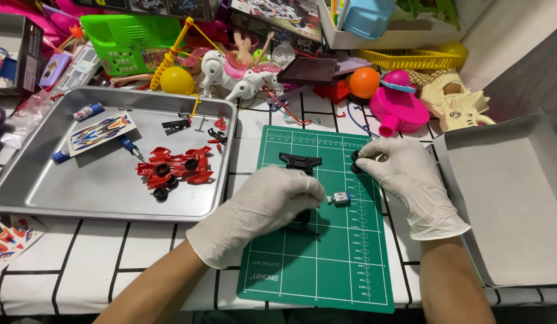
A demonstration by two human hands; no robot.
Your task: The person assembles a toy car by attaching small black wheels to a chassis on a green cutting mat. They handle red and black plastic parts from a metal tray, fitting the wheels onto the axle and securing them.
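Note:
Both my hands wear white gloves over a green cutting mat (326,264). My left hand (263,207) is closed over a black plastic part (302,221) on the mat, mostly hidden beneath the fingers. My right hand (404,174) pinches a small black wheel (356,162) at the mat's right edge. Between the hands lies a small white motor (339,198). A black bumper-shaped piece (300,161) lies at the mat's upper middle.
A metal tray (68,186) at left holds a red toy car chassis (175,168), a sticker sheet (102,132), a screwdriver (131,147) and small parts. An open grey box (512,192) stands at right. Toys crowd the back: white elephant (230,75), pink funnel toy (398,108).

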